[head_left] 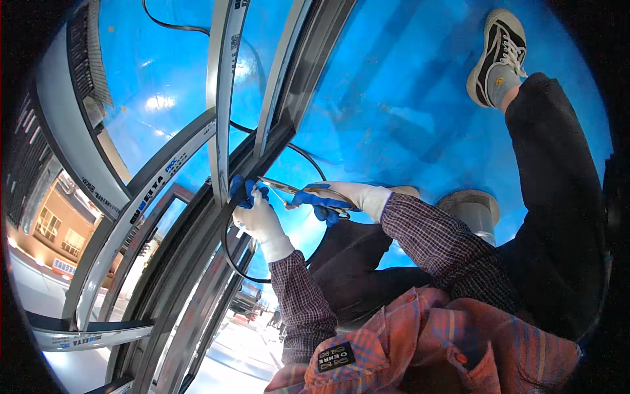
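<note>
My left hand, in a white glove with blue fingertips, is closed at the edge of a dark metal frame. It pinches a thin black strip there; the exact grip is partly hidden by the fingers. The strip hangs in a loop below and behind both hands. My right hand, gloved the same way, is closed round the handles of metal scissors. Their blades point left, close to my left fingertips and the frame. Whether the blades touch the strip, I cannot tell.
Grey-white frame bars with film on them cross the left side. Blue flooring lies beneath, with more of the black strip at the top. A round stool stands by my right forearm. My shoe rests at upper right.
</note>
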Demonstrator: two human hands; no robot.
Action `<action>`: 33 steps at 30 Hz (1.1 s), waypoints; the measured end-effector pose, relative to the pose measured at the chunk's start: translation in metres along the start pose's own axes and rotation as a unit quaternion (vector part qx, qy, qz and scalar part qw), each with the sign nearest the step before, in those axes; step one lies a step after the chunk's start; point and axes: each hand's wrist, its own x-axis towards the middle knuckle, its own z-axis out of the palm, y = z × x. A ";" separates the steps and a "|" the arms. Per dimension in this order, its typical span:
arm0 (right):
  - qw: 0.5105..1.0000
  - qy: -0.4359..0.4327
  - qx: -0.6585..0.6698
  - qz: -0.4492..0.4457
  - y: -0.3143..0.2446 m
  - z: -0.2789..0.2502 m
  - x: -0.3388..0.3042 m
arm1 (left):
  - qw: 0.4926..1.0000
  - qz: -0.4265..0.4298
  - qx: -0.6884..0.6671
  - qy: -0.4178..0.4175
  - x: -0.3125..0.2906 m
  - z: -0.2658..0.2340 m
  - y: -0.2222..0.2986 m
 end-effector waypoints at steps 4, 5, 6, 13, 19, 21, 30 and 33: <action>0.999 -0.011 -0.001 0.037 -0.001 -0.005 0.004 | 1.000 0.003 0.029 0.005 0.003 0.001 -0.003; 0.999 -0.010 -0.008 0.031 -0.001 -0.005 0.005 | 1.000 0.015 -0.005 -0.001 0.002 0.000 -0.003; 1.000 -0.010 -0.015 0.026 -0.001 -0.005 0.005 | 0.999 0.027 -0.039 -0.007 0.001 0.000 -0.002; 1.000 -0.022 0.006 0.006 0.005 -0.009 0.006 | 0.995 -0.010 -0.084 -0.052 -0.010 -0.006 0.017; 0.999 -0.011 -0.038 0.012 -0.002 -0.002 0.005 | 0.986 -0.002 -0.145 -0.076 -0.009 -0.007 0.018; 0.999 -0.014 -0.037 0.010 -0.001 -0.005 0.005 | 0.993 0.006 -0.104 -0.064 -0.011 -0.008 0.022; 0.999 -0.019 -0.026 -0.008 0.010 -0.012 0.011 | 0.998 0.007 -0.055 -0.028 -0.013 -0.009 0.019; 1.000 0.011 0.005 -0.016 0.004 -0.001 0.004 | 0.999 0.012 -0.045 -0.014 -0.015 -0.012 0.021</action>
